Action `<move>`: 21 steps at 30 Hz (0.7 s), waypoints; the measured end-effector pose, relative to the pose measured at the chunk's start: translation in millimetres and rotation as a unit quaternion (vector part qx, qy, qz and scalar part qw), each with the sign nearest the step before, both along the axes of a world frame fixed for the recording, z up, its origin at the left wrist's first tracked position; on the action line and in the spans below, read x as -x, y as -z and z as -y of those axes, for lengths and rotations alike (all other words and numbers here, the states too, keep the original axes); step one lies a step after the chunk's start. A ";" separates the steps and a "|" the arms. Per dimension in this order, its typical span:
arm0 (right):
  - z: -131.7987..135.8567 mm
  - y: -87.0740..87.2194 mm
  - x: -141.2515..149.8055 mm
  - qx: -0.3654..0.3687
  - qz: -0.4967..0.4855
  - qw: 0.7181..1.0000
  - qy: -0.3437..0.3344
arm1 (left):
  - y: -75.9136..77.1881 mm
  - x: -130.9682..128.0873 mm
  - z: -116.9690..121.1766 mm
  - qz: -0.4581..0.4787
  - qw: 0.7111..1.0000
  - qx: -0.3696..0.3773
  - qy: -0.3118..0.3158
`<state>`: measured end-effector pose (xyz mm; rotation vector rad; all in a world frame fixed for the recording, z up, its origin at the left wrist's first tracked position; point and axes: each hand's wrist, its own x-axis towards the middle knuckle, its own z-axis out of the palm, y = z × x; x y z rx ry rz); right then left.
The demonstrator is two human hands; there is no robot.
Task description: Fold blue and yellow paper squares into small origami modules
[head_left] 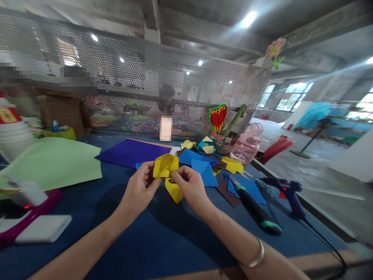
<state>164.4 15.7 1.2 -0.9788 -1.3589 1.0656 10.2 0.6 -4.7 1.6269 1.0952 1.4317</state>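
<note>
Between my two hands is a folded piece of yellow paper (165, 164), lifted over the blue table. My left hand (142, 181) pinches its left edge, thumb below and fingers behind. The thumb and fingers of my right hand (189, 184) close on its lower right corner. Just beneath, a second yellow folded part (174, 191) hangs or lies close to the right fingers; whether it is joined to the upper piece I cannot tell. Sheets of blue paper (204, 171) lie just beyond my right hand.
To the right lie a black-and-green knife (256, 212) and a blue glue gun (291, 192) with its cord. A pink bottle (247, 144) stands behind them. Purple paper (134, 152), green paper (58, 161) and a white power bank (43, 228) are on the left. A perforated screen (180, 74) stands behind.
</note>
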 end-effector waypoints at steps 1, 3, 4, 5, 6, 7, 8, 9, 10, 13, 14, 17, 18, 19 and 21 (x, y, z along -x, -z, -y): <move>0.6 0.4 0.9 0.012 -0.019 1.000 0.000 | 0.8 -0.2 0.5 -0.017 1.000 -0.006 -0.006; 2.0 1.1 2.8 0.034 -0.051 0.998 -0.002 | 1.6 -0.8 2.0 -0.047 0.999 -0.013 -0.018; 2.7 1.2 3.8 0.043 -0.063 0.997 -0.003 | 1.6 -1.1 2.8 -0.057 0.998 -0.018 -0.024; 3.3 1.3 4.7 0.050 -0.072 0.996 -0.004 | 1.3 -1.3 3.7 -0.066 0.997 -0.021 -0.029; 4.0 1.2 5.5 0.056 -0.079 0.995 -0.005 | 0.7 -1.5 4.4 -0.075 0.996 -0.022 -0.034; 4.7 0.9 6.2 0.060 -0.084 0.995 -0.006 | -0.3 -1.6 5.1 -0.085 0.995 -0.023 -0.040; 5.4 0.4 6.8 0.063 -0.088 0.994 -0.007 | -1.3 -1.6 5.7 -0.098 0.994 -0.024 -0.047; 6.2 -0.1 7.3 0.064 -0.090 0.994 -0.009 | -2.4 -1.5 6.1 -0.109 0.992 -0.023 -0.054; 7.0 -0.6 7.6 0.065 -0.091 0.994 -0.010 | -3.3 -1.4 6.1 -0.117 0.991 -0.023 -0.061; 9.6 -1.5 8.2 0.065 -0.087 0.994 -0.011 | -4.2 -1.0 4.4 -0.099 0.993 -0.039 -0.058; 10.4 -1.4 8.4 0.064 -0.084 0.994 -0.013 | -3.8 -0.8 3.5 -0.080 0.995 -0.047 -0.048; 12.4 -0.3 9.2 0.058 -0.076 0.995 -0.019 | -1.9 0.1 1.3 -0.034 0.997 -0.060 -0.032; 12.9 0.0 9.6 0.056 -0.076 0.995 -0.020 | -1.3 0.7 1.2 -0.035 0.997 -0.060 -0.041; 13.5 0.2 10.1 0.056 -0.078 0.995 -0.022 | -1.0 1.4 1.6 -0.047 0.995 -0.061 -0.056; 14.7 0.1 11.4 0.059 -0.086 0.994 -0.031 | -1.1 2.6 3.1 -0.082 0.990 -0.067 -0.091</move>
